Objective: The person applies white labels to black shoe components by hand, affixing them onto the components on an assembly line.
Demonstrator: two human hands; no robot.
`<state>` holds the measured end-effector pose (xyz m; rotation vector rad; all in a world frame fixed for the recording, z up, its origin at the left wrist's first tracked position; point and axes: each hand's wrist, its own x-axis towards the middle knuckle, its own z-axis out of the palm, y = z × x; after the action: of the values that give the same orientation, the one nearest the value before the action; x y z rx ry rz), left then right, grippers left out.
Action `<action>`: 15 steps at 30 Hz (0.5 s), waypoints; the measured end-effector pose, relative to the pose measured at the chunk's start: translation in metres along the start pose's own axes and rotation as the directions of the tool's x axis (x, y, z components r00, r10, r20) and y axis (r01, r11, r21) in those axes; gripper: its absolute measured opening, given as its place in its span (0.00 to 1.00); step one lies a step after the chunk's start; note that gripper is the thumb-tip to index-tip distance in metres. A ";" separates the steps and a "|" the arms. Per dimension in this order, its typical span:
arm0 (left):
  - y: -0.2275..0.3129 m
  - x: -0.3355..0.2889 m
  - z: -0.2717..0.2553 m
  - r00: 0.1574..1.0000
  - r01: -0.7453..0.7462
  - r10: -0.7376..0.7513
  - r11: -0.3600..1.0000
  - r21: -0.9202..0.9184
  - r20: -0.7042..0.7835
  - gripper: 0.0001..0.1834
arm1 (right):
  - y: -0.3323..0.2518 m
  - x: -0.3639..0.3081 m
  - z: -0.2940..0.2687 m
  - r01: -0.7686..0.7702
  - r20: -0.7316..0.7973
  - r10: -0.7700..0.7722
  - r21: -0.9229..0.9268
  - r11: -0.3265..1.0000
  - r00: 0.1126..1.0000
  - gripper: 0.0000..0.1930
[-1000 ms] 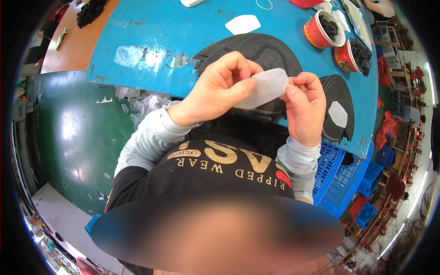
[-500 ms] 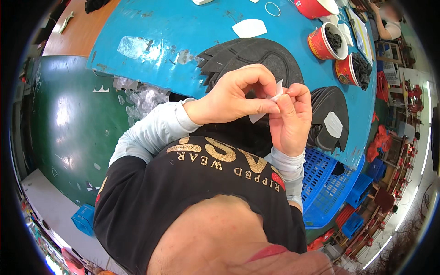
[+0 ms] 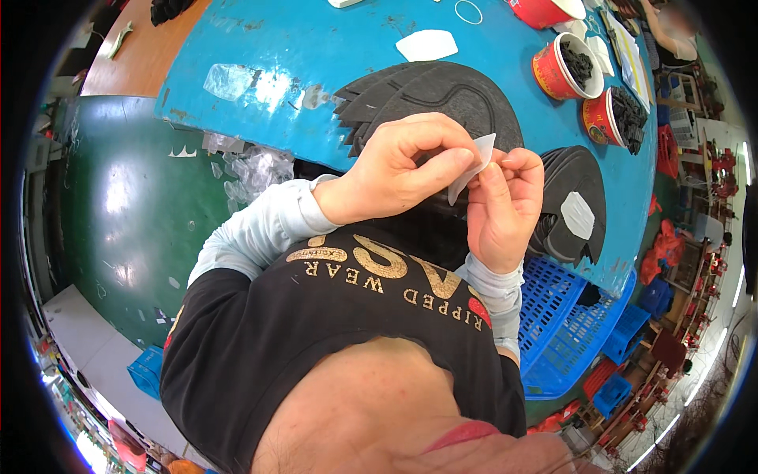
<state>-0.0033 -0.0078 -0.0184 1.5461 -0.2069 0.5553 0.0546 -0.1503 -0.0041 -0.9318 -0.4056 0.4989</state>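
One thin whitish sheet (image 3: 470, 176) is held up, tilted nearly edge-on, between the two hands near the stack of black moulded pieces (image 3: 450, 91) on the blue table (image 3: 300, 43); the left hand (image 3: 414, 167) pinches it between thumb and fingers, and the right hand (image 3: 506, 212) nips its edge with gathered fingertips. From where I stand it looks light, bendy, perhaps slick and easily creased; I'd grip only the rim, softly
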 end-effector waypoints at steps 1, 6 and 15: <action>0.002 0.001 0.002 1.000 0.002 -0.002 1.000 0.002 0.005 0.04 | 0.000 -0.001 0.000 -0.004 -0.021 0.005 0.002 1.000 1.000 0.12; 0.007 0.002 0.004 0.969 0.243 -0.248 0.954 -0.173 -0.007 0.03 | 0.002 -0.001 -0.003 0.031 -0.003 -0.031 -0.046 0.998 1.000 0.12; 0.000 0.004 0.007 0.989 -0.140 0.150 0.950 0.280 -0.013 0.08 | 0.001 -0.001 -0.004 -0.004 -0.043 0.002 -0.033 0.999 0.999 0.14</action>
<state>0.0014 -0.0142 -0.0168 1.8024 -0.2245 0.7518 0.0557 -0.1527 -0.0075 -0.9734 -0.3743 0.4755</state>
